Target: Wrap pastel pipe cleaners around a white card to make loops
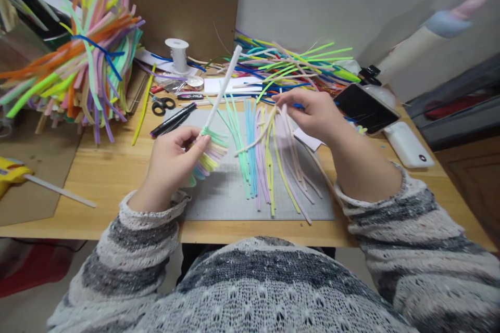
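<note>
Table [113,187], one mat [222,197], left hand [172,158] gripping one fringed stem [215,105], right hand [314,109], hold unclear

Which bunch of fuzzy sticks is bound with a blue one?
The big bunch on the left; the pile at the back lies loose, and the sticks on the grey mat are spread out.

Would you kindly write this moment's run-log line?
left hand: holding white stick with pastel fringe; right hand: at pastel strips; mat: beneath strips
</note>
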`<state>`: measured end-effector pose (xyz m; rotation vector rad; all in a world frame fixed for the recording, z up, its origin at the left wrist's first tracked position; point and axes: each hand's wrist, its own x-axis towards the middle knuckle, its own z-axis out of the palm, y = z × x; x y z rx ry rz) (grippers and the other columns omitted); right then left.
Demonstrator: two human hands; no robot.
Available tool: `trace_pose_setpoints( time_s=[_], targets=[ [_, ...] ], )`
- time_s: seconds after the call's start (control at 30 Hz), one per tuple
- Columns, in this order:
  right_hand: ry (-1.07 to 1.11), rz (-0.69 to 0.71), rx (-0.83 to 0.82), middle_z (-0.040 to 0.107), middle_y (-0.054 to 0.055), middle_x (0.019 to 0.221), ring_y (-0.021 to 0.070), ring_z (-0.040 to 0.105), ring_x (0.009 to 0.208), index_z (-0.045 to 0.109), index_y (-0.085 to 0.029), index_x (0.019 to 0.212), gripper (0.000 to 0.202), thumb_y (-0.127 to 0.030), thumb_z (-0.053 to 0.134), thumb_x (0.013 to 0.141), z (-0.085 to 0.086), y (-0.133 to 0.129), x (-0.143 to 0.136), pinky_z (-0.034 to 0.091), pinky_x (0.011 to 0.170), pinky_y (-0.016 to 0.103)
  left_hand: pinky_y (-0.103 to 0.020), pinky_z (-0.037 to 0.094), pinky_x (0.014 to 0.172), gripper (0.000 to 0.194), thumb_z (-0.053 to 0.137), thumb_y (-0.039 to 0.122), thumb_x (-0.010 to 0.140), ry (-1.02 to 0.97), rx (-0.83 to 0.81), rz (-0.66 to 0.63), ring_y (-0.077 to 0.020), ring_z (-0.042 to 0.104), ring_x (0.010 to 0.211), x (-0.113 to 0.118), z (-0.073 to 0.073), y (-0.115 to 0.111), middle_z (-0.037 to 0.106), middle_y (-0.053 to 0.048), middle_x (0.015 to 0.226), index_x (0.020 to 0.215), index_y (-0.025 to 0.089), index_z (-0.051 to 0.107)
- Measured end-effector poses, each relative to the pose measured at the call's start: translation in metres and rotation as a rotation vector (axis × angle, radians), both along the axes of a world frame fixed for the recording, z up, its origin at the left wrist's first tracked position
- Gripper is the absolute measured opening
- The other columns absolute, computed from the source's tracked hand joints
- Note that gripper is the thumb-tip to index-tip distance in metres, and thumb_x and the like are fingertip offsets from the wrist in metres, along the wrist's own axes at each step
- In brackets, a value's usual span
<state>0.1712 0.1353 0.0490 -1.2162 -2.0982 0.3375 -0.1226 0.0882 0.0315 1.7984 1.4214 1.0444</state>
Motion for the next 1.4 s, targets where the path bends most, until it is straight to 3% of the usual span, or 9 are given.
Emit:
trace_pose_setpoints(
  time_s=[0.17,0.43,0.6,0.73,0.83,0.9,1.03,1.23,1.4],
  targets=[
    [0.128,0.12,-0.058,0.067,0.005,0.116,0.02,0.062,0.11,0.065,-0.022,0.094,0.016,-0.018,0.054,0.084,-0.005,-0.015,0.027,0.047,0.095,0.039,-0.019,0.037,0.051,0.023,0.059,0.035,0.081,0.059,-0.002,-0.012,-0.0099,0.052,0.057,0.002,0.0,-0.001,0.062,0.0,0.067,0.082,0.014,0.068],
    [-0.525,0.322,-0.136,0.07,0.005,0.111,0.0204,0.065,0.1,0.069,-0.022,0.098,0.034,-0.006,0.047,0.079,-0.026,-0.03,0.04,0.049,0.088,0.039,-0.019,0.038,0.053,0.022,0.06,0.034,0.08,0.054,-0.012,0.008,-0.0103,0.052,0.059,0.002,-0.001,0.001,0.062,0.0,0.067,0.082,0.014,0.068],
    [-0.534,0.292,-0.109,0.069,0.005,0.112,0.0202,0.064,0.1,0.069,-0.021,0.103,0.041,-0.002,0.044,0.076,-0.015,-0.027,0.023,0.048,0.086,0.036,-0.018,0.036,0.048,0.024,0.061,0.037,0.078,-0.012,-0.059,0.094,-0.0097,0.051,0.053,0.002,-0.001,0.001,0.06,0.001,0.061,0.081,0.014,0.068],
    [-0.462,0.192,-0.065,0.07,0.006,0.107,0.021,0.062,0.101,0.067,-0.02,0.104,0.034,-0.01,0.046,0.08,-0.012,0.005,-0.005,0.046,0.087,0.036,-0.018,0.035,0.048,0.022,0.061,0.035,0.078,0.017,-0.052,0.123,-0.0095,0.051,0.054,0.001,-0.001,0.004,0.06,0.001,0.062,0.078,0.014,0.068],
    [-0.497,0.144,-0.034,0.053,0.008,0.136,0.0272,0.048,0.122,0.063,-0.02,0.115,0.04,-0.012,0.05,0.078,-0.025,0.047,-0.03,0.038,0.096,0.045,-0.018,0.035,0.049,0.022,0.06,0.035,0.079,0.021,-0.045,0.136,-0.0093,0.05,0.054,0.0,-0.002,0.006,0.06,0.001,0.062,0.078,0.014,0.068],
    [-0.499,0.094,-0.045,0.046,0.007,0.142,0.0308,0.042,0.127,0.063,-0.022,0.115,0.041,-0.011,0.049,0.078,-0.036,0.077,-0.047,0.034,0.095,0.051,-0.018,0.035,0.049,0.023,0.06,0.035,0.078,0.016,-0.042,0.146,-0.0094,0.05,0.054,-0.001,-0.003,0.007,0.059,0.001,0.061,0.077,0.014,0.067],
    [-0.43,0.034,-0.035,0.063,0.01,0.12,0.0285,0.051,0.114,0.064,-0.018,0.113,0.036,-0.013,0.046,0.081,-0.054,0.122,-0.082,0.034,0.093,0.045,-0.018,0.036,0.049,0.024,0.06,0.037,0.079,-0.018,-0.059,0.144,-0.0096,0.051,0.054,-0.002,-0.003,0.008,0.06,0.001,0.062,0.077,0.014,0.067],
    [-0.444,-0.047,-0.049,0.063,0.013,0.111,0.0296,0.053,0.104,0.065,-0.016,0.097,0.02,-0.021,0.052,0.083,-0.068,0.15,-0.12,0.039,0.086,0.041,-0.018,0.036,0.046,0.022,0.06,0.035,0.079,0.02,-0.058,0.097,-0.0098,0.051,0.052,0.0,-0.001,0.006,0.059,0.001,0.059,0.076,0.014,0.066],
    [-0.312,-0.069,-0.061,0.064,0.011,0.102,0.0255,0.055,0.096,0.064,-0.016,0.086,0.015,-0.018,0.049,0.082,-0.065,0.155,-0.115,0.042,0.084,0.037,-0.019,0.038,0.046,0.023,0.059,0.035,0.08,0.014,-0.067,0.09,-0.0104,0.052,0.052,0.002,0.001,0.004,0.061,0.0,0.061,0.076,0.014,0.065]
  ],
)
